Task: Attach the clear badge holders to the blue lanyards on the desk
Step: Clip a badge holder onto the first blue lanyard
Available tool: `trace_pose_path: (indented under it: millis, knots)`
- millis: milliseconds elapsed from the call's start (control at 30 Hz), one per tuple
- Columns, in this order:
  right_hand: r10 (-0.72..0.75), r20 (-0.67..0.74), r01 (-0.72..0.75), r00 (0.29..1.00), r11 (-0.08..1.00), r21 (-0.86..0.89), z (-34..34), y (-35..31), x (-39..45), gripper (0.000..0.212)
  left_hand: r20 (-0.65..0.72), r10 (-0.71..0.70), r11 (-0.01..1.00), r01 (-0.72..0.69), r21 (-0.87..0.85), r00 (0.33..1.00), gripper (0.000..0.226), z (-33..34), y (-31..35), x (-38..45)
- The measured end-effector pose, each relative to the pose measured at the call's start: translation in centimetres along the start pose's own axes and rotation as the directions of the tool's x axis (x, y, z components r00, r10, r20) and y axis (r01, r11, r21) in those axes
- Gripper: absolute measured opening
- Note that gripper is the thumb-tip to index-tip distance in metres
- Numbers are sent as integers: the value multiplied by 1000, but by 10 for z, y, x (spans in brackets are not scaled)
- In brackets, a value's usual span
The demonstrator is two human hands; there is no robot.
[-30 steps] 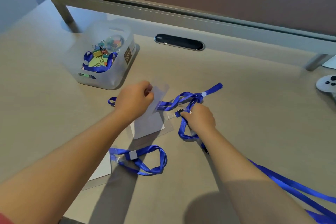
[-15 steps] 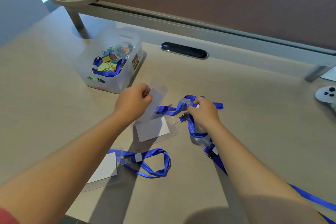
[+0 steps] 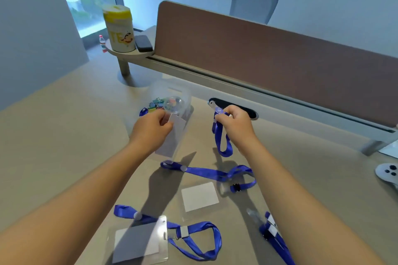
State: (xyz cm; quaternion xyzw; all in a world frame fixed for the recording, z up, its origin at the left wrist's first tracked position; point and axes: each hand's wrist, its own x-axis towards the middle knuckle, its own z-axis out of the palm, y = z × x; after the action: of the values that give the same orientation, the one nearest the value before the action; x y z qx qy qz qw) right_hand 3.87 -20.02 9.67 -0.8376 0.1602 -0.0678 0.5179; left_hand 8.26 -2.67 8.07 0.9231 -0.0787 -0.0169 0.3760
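Note:
My left hand (image 3: pixel 150 128) pinches the top of a clear badge holder (image 3: pixel 172 140) with a white card inside, raised above the desk. My right hand (image 3: pixel 234 123) holds up a blue lanyard (image 3: pixel 221 142) by its clear strap end, its loop hanging down. The two hands are apart. A second badge holder (image 3: pixel 200 197) lies flat on the desk between my forearms. Near the front edge a third holder (image 3: pixel 137 241) lies joined to a blue lanyard (image 3: pixel 202 241). Another lanyard (image 3: pixel 206 171) lies stretched across the middle.
A clear tub (image 3: pixel 172 101) of binder clips stands just behind my left hand. More blue lanyard (image 3: pixel 275 236) lies under my right forearm. A white game controller (image 3: pixel 387 173) sits at the right edge. A brown divider panel (image 3: pixel 269 60) and a cable slot (image 3: pixel 247 109) lie behind.
Both hands have lifted off the desk. The left raised the badge holder, the right raised the lanyard end. My view tilted up and shows the room beyond.

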Motion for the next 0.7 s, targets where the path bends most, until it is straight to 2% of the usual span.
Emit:
trace_pose_path:
  millis: [167, 267, 400, 467, 567, 633, 700]
  knots:
    - [-10, 24, 11, 1000, 1000, -9, 49, -39, 38, 29, -91, -44, 996, 37, -77, 995, 18, -42, -35, 39]
    - [3, -7, -3, 1000, 998, 69, 79, -60, 67, 31, -124, -55, 994, 42, -105, 991, 21, -65, -54, 67]
    - [156, 19, -156, 988, 953, 261, 118, -68, 104, 28, -140, -83, 992, 68, -104, 987, 20, -85, -80, 101]
    - [244, 71, -254, 967, 931, 264, 137, -61, 119, 29, -126, -92, 991, 79, -106, 988, 19, -89, -93, 113]
    - [300, 109, -306, 948, 951, 44, 162, -43, 133, 34, -84, -98, 991, 90, -102, 992, 16, -90, -109, 126]
    - [266, 118, -241, 957, 951, -194, 174, -30, 137, 39, -53, -90, 992, 85, -92, 995, 15, -89, -114, 131]
    - [227, 137, -153, 964, 898, -412, 180, -24, 133, 35, -32, -64, 994, 61, -87, 997, 14, -88, -117, 134]
